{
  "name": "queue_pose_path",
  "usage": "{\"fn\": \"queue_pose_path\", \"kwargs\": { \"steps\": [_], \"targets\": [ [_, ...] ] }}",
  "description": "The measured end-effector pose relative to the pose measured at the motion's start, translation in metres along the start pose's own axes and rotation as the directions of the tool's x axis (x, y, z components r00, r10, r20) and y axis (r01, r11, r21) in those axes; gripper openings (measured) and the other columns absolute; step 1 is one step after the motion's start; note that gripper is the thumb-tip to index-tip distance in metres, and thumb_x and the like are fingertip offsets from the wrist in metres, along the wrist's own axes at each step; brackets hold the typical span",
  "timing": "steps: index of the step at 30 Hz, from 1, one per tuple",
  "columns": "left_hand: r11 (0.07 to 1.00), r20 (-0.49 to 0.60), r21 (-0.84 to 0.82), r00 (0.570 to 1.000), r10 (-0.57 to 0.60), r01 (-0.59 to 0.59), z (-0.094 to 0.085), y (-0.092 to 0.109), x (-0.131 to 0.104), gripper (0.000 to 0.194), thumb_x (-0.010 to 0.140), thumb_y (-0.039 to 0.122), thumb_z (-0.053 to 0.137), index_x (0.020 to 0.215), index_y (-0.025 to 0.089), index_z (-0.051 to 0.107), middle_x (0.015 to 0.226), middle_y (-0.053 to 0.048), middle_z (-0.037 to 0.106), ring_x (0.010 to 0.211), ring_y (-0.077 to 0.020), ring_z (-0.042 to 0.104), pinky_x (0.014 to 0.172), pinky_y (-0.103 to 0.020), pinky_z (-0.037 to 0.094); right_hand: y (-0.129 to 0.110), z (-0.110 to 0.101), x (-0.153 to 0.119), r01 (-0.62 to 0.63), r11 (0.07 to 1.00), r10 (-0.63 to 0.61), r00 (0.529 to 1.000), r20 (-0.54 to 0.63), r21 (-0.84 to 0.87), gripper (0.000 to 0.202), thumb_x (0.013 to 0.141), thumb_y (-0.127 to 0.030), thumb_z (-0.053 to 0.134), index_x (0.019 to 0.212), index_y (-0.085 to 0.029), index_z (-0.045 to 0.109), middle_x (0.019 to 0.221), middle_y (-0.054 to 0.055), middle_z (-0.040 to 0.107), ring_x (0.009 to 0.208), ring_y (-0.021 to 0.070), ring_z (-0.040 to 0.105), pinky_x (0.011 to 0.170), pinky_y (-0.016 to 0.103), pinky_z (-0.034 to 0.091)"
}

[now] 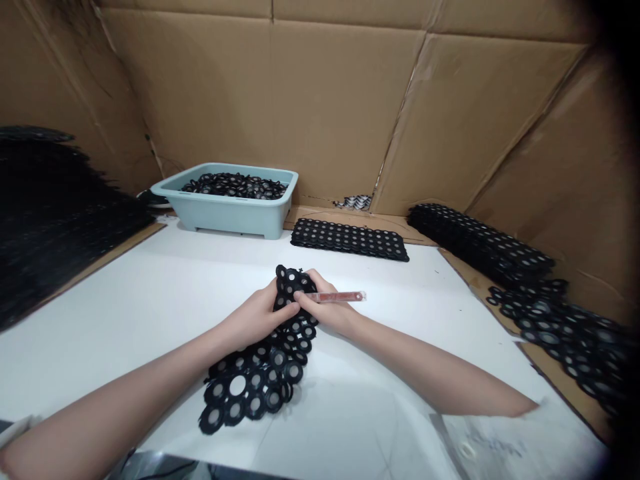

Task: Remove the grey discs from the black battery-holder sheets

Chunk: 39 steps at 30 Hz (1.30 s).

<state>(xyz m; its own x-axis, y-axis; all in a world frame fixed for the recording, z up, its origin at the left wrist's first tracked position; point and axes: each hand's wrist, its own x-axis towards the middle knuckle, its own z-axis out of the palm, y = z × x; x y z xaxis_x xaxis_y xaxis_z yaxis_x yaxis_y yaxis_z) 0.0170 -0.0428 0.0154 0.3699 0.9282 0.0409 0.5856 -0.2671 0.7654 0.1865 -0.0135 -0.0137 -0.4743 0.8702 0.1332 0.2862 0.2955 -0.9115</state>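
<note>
A black sheet of joined rings with pale round centres (256, 381) hangs bunched at its upper end between my two hands and spreads toward me on the table. My left hand (263, 308) is closed on the sheet's left side, its thumb across the front. My right hand (327, 308) grips the right edge of the sheet. It also holds a flat tool with a reddish-brown handle (343, 297), whose end sticks out to the right. The tool's working tip is hidden by the fingers and the sheet.
A light blue tub (230, 217) full of black ring pieces stands at the back left. Behind my hands lies a flat stack of ring sheets (350, 240). More sheets (480, 243) are piled at right, loose ones (575, 333) nearer. A tall dark stack (55, 213) stands left; cardboard walls (325, 100) enclose the table.
</note>
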Motion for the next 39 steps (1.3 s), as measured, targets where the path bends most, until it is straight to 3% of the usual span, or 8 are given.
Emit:
{"fn": "queue_pose_path", "kwargs": {
  "steps": [19, 29, 39],
  "targets": [
    [0.995, 0.009, 0.088, 0.999, 0.05, -0.051, -0.001, 0.004, 0.0, 0.031, 0.081, 0.038, 0.042, 0.106, 0.019, 0.044, 0.105, -0.005, 0.058, 0.093, -0.0218, 0.055, 0.077, -0.032, 0.043, -0.003, 0.0, 0.0, -0.011, 0.999, 0.011, 1.0, -0.006, -0.043, 0.024, 0.079, -0.042, 0.044, 0.089, -0.021, 0.043, 0.07, -0.003, 0.05, 0.064, 0.0135, 0.048, 0.058, 0.026, 0.035],
    [0.915, 0.063, 0.4, 0.998, 0.02, -0.044, -0.003, 0.011, -0.004, 0.035, 0.08, 0.042, 0.04, 0.105, 0.016, 0.041, 0.093, -0.01, 0.059, 0.081, -0.0264, 0.057, 0.066, -0.033, 0.042, -0.004, 0.0, -0.002, 0.015, 0.999, -0.016, 1.0, -0.009, -0.051, 0.023, 0.078, -0.043, 0.044, 0.087, -0.022, 0.042, 0.07, -0.003, 0.051, 0.066, 0.015, 0.048, 0.06, 0.027, 0.034],
    [0.962, 0.102, 0.272, 0.995, 0.004, -0.032, -0.002, 0.006, -0.001, 0.042, 0.077, 0.045, 0.048, 0.108, 0.019, 0.04, 0.102, -0.008, 0.058, 0.088, -0.0249, 0.056, 0.071, -0.032, 0.043, -0.002, -0.002, 0.0, -0.017, 0.998, 0.017, 1.0, 0.005, -0.054, 0.023, 0.079, -0.045, 0.044, 0.086, -0.022, 0.042, 0.071, -0.002, 0.052, 0.067, 0.0154, 0.048, 0.059, 0.027, 0.035]
  ]
}}
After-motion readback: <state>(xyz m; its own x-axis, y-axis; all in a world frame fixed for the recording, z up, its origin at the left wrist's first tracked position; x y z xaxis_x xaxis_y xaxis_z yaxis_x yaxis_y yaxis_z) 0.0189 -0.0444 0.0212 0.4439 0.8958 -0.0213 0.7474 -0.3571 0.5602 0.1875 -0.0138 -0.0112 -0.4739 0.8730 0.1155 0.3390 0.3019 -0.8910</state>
